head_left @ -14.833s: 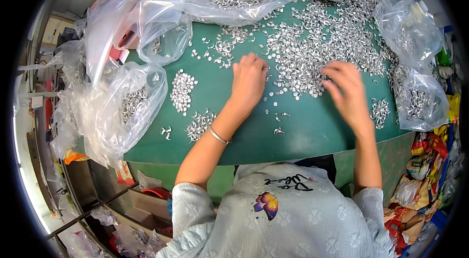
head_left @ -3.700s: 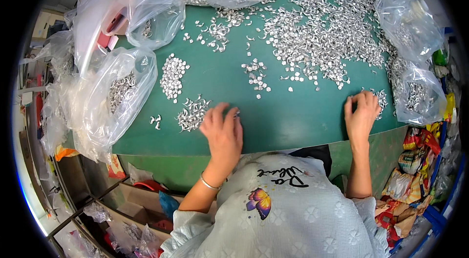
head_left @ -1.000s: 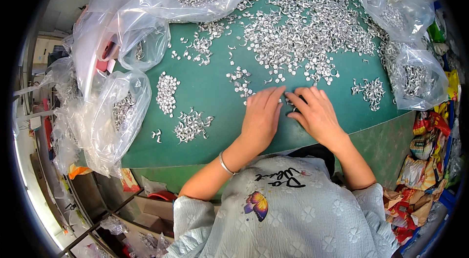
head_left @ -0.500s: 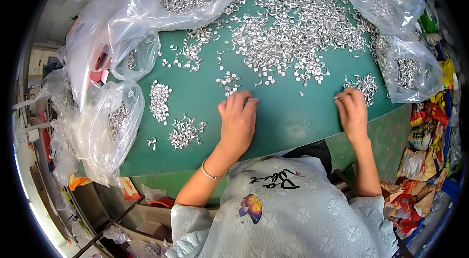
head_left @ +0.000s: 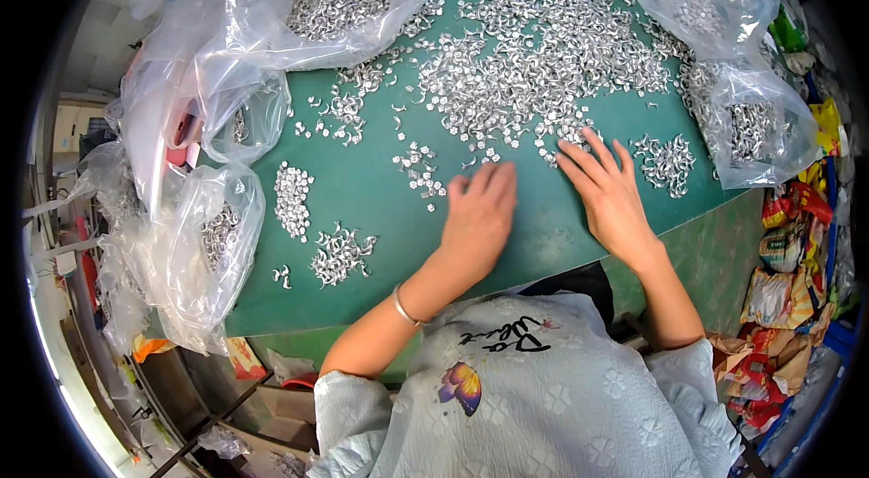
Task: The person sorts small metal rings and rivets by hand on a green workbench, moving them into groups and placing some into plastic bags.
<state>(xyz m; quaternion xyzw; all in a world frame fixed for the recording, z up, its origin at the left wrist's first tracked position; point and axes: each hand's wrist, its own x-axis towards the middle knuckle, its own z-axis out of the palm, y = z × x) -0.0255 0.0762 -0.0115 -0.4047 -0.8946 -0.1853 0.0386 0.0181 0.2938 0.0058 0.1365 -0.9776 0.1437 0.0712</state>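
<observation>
My left hand (head_left: 480,223) is low over the green table, its fingers bent down and close together. Whatever lies under its fingertips is hidden; a few small silver metal pieces (head_left: 490,155) sit just beyond them. To its left is a loose cluster of small silver pieces (head_left: 419,175). My right hand (head_left: 611,206) has its fingers spread, the tips touching or hovering over the near edge of the large heap of silver metal pieces (head_left: 525,71). Right of that hand lies a small separate pile of curved silver pieces (head_left: 666,165).
Two sorted piles, one of blocky pieces (head_left: 292,199) and one of curved pieces (head_left: 341,254), lie on the left of the green table (head_left: 543,238). Clear plastic bags (head_left: 362,30) of parts line the left and far sides; another bag (head_left: 759,129) stands at the right edge.
My right hand has moved left from the small right pile to the big heap, its fingers spreading. My left hand has shifted right, away from the loose cluster, which now looks more spread out.
</observation>
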